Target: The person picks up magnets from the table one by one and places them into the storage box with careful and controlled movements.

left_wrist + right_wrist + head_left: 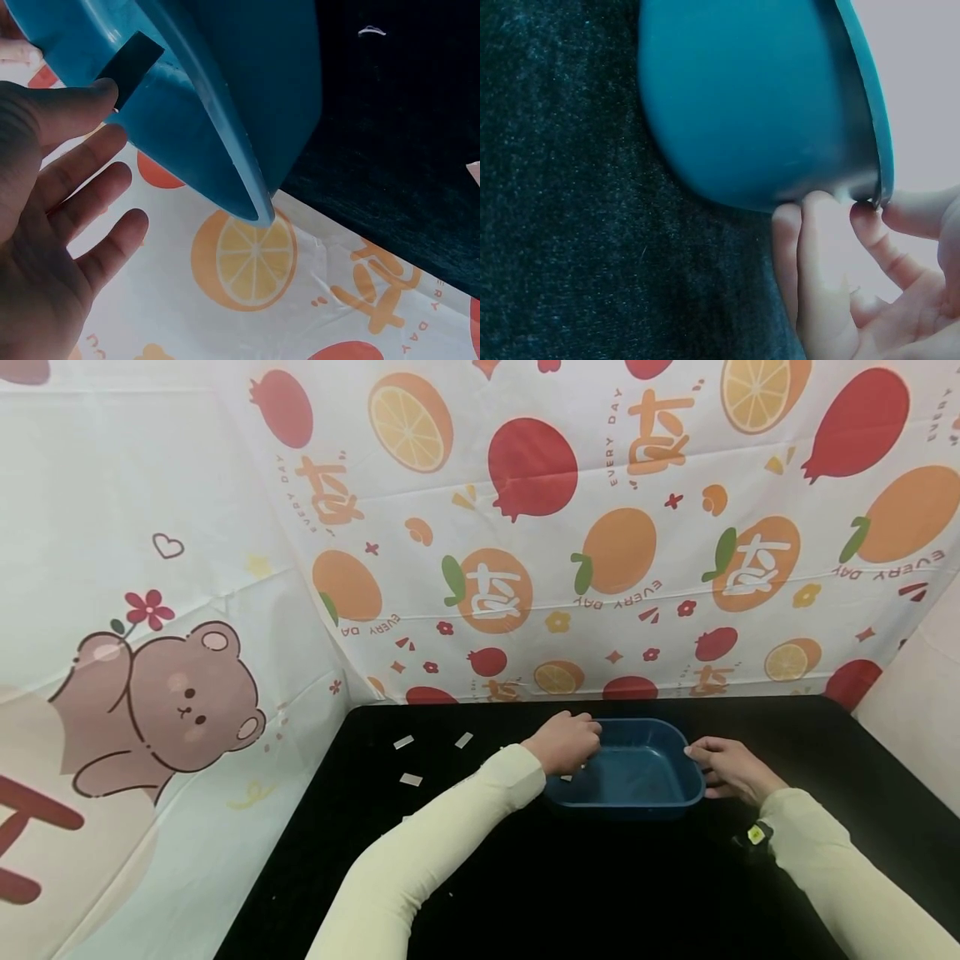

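A: Where's the tray?
B: Blue tray, right of centre in the head view, lower half of the frame, on the black table.
A: Hands?
B: Right hand grips the rim at the tray's right end: thumb on the rim, fingers curled up against the outer wall. Left hand is over the tray's left side, thumb pressed on a flat strip. The finger behind it is hidden, but it reads as a pinch. The other three fingers are apart, loosely extended, holding nothing.
A: How would the strip handle?
B: Light, thin, probably stiff, since it stands out straight past the thumb. Looks dark in the left wrist view; material can't be told. Best held by one end or the long edges, with a soft pinch; small enough to slip.
A: And the pale slips?
B: Left of centre, lying flat on the table. Likely awkward to lift; a fingertip under an edge should work.
A: Tray?
B: Looks like smooth plastic, likely light and fairly rigid. It could slide if nudged. The rim is the natural hold; the smooth wall alone might be slippery.
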Tool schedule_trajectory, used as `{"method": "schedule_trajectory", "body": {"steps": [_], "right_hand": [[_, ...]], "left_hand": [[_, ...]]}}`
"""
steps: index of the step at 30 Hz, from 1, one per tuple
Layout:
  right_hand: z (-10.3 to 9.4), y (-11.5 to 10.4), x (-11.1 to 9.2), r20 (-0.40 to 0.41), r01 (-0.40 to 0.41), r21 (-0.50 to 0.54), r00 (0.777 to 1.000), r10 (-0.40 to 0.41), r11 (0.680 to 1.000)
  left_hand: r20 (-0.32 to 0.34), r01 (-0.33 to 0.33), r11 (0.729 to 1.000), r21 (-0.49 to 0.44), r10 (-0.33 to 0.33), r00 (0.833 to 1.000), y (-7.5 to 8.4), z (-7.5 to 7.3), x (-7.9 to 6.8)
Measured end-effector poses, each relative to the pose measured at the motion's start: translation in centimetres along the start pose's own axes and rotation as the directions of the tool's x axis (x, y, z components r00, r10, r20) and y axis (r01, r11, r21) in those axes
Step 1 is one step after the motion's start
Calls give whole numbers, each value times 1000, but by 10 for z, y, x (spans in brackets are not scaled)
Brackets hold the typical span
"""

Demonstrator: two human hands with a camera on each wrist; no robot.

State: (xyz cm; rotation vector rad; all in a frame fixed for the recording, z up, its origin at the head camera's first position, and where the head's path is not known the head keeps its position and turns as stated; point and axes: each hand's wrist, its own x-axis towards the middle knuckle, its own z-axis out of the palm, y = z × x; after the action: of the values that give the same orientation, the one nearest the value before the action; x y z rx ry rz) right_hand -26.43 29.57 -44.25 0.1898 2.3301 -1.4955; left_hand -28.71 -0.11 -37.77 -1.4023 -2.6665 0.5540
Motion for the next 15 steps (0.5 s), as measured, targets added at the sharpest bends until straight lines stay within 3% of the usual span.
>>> {"method": "schedule_trajectory", "body": {"steps": [2,15], "right_hand": [[0,1,0,0,2,1,1000,-2,1000],[0,0,0,6,5,-2,1000,-5,1000]], "left_hand": [[-5,-3,1000,-1,3,1000,-1,5,3],[31,0,1000,2,0,1000,2,0,3]]}}
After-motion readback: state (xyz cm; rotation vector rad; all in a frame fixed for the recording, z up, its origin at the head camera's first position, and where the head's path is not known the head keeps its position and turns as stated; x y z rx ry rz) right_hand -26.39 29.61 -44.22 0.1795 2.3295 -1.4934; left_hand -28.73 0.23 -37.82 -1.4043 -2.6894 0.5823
